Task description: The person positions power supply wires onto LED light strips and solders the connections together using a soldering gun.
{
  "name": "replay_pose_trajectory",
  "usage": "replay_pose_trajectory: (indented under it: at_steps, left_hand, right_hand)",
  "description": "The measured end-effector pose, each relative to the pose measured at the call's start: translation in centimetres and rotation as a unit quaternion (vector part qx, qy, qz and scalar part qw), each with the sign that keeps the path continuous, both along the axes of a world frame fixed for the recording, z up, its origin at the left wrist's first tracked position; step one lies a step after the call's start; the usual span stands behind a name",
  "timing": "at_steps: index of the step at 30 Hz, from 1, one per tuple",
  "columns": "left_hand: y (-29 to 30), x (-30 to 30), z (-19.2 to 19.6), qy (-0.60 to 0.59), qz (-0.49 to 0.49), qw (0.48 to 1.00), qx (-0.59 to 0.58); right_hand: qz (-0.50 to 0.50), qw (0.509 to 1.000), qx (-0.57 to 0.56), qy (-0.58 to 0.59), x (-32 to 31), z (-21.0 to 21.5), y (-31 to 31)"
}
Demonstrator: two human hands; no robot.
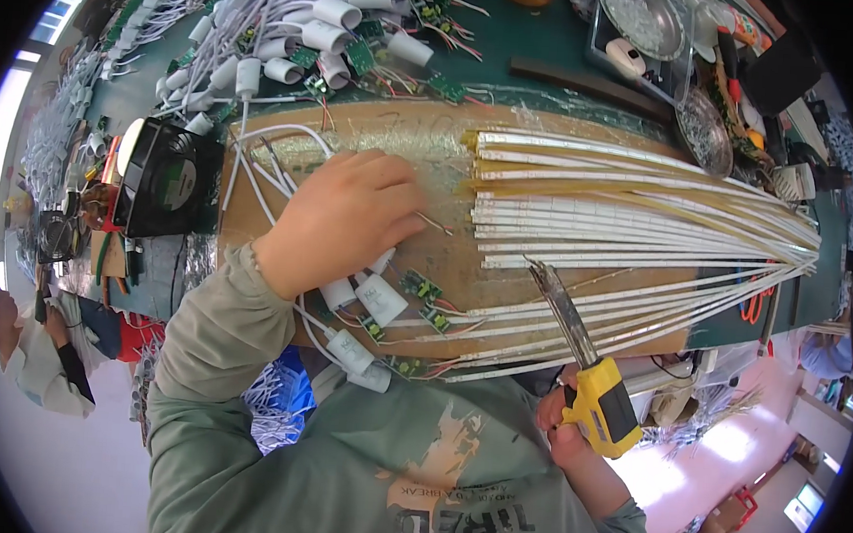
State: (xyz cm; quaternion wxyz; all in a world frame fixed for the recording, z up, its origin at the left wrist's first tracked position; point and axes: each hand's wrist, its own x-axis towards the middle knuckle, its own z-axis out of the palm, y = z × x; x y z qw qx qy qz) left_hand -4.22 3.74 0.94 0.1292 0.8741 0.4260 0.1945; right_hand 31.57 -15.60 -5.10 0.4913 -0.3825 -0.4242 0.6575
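Head view: the left hand (344, 217) is laid palm-down on the taped wooden board (434, 135), its fingers curled and pressed down over thin wires; whether a wire end is pinched beneath the fingertips cannot be told, since the back of the hand covers them. The right hand (573, 422) is closed around the yellow handle of a soldering iron (586, 369), whose metal shaft is directed up and to the left, with the tip held just above the board. The tip lies to the right of the left hand and somewhat nearer the body, with bare board between them. The long axis of the iron is set obliquely across the white LED strips (634, 230), which run left to right and fan together toward the right rim. White cylindrical driver housings (365, 307) with small green circuit boards (421, 288) are seen just below the left wrist. A black fan (168, 180) stands at the board's left end. The strips' far ends and the bench edges are bent by the lens, and solder joints are too small to be made out
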Motion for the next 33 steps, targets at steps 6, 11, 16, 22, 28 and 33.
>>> replay_pose_trajectory:
  at_steps: [6, 11, 16, 22, 28, 33]
  left_hand:
    - [-0.3, 1.4, -0.7, 0.037, -0.048, 0.998, -0.012]
    - [-0.7, 2.2, -0.5, 0.041, -0.07, 0.997, 0.003]
    - [-0.8, 2.4, -0.4, 0.06, -0.066, 0.996, 0.006]
    - [-1.6, 3.6, 0.1, -0.029, -0.1, 0.995, -0.013]
    - [-2.2, 4.7, -1.2, -0.037, -0.111, 0.993, -0.032]
    - [-2.1, 4.9, -1.1, -0.024, -0.107, 0.993, -0.038]
  right_hand:
    - [0.021, 0.999, 0.02, -0.038, 0.3, 0.2, -0.5]
    - [0.057, 0.997, -0.005, -0.049, 1.2, -0.7, -2.0]
    - [0.005, 0.999, 0.015, -0.035, 0.3, 0.0, -1.3]
    - [0.0, 0.999, 0.015, -0.046, 0.0, 0.4, -1.0]
    - [0.062, 0.982, 0.055, -0.169, 0.5, 0.3, -0.5]
    - [0.05, 0.983, 0.048, -0.168, 0.2, -0.1, -0.6]
